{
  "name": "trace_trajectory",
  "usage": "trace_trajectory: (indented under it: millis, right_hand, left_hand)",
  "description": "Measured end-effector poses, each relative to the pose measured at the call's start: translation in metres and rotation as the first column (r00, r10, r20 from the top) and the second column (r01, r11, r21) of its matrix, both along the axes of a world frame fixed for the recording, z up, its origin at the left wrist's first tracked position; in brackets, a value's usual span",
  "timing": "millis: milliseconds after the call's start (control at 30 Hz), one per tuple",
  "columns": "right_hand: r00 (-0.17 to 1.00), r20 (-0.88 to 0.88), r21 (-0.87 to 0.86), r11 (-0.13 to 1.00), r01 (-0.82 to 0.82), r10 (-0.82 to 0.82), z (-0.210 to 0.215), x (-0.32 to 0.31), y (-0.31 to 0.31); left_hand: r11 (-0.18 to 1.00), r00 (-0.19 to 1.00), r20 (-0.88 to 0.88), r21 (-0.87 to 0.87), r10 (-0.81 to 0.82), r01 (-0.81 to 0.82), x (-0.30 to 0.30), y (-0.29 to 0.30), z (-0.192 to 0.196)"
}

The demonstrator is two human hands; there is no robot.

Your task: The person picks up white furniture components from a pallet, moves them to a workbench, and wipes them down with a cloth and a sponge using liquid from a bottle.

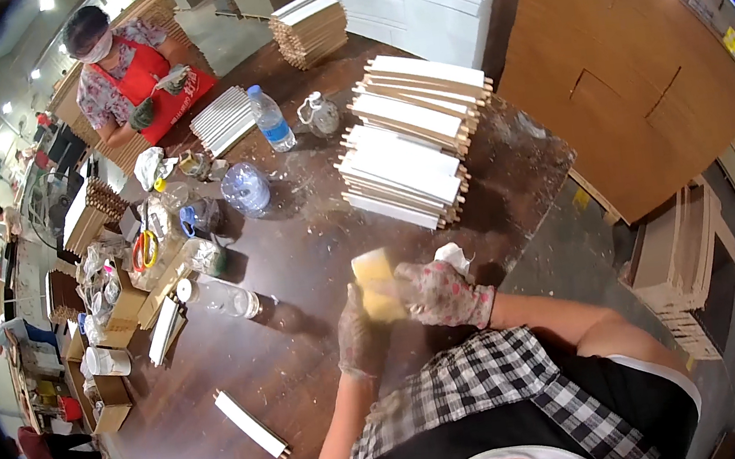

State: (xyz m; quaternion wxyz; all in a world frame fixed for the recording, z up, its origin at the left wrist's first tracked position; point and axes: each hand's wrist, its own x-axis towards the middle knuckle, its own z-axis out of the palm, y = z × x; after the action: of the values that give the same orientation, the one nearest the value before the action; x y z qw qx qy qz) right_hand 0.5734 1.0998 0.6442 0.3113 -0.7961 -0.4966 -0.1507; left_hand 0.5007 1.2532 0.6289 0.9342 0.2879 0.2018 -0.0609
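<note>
Both my hands wear pale gloves, and they meet in front of my checked apron. A small yellow rectangular piece (pixel 373 268), blurred and possibly a sponge, is between them. My left hand (pixel 360 337) grips its near left side, the thumb pointing up along it. From the right, my right hand (pixel 444 293), in a glove with pink dots, has its fingers closed over the lower part. Just beyond the right hand lies a crumpled white cloth (pixel 452 257). A single narrow white board (pixel 251 425) with wooden edges rests on the brown table (pixel 314 399), left of my left forearm.
Stacks of white-faced boards (pixel 402 171) stand ahead to the right. Bottles, including a blue-labelled one (pixel 272 121) and a clear one lying down (pixel 223 298), are at left, with orange-handled scissors (pixel 145 251). Across the table, a person in a red apron (pixel 154 91) works.
</note>
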Motion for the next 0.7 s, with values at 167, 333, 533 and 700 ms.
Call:
trace_trajectory:
  millis: [167,333,533,700]
  right_hand:
    - [0.543,-0.808,0.398,0.891,0.218,0.228,-0.038,-0.01,-0.03]
    - [0.153,-0.927,0.375,0.808,0.454,0.344,-0.099,-0.024,-0.094]
    - [0.044,-0.93,0.35,0.842,0.41,0.365,-0.069,-0.054,-0.027]
    - [-0.019,-0.889,0.44,0.865,0.239,0.457,-0.06,-0.058,0.023]
  left_hand:
    - [0.969,0.993,-0.01,0.22,-0.116,0.115,-0.029,0.008,-0.018]
    - [0.12,0.921,0.327,0.927,0.212,-0.356,-0.087,0.058,-0.068]
    - [-0.599,0.743,0.213,0.743,0.634,0.298,-0.196,0.166,-0.072]
    - [-0.459,0.721,-0.074,0.725,0.689,0.513,-0.246,0.19,-0.115]
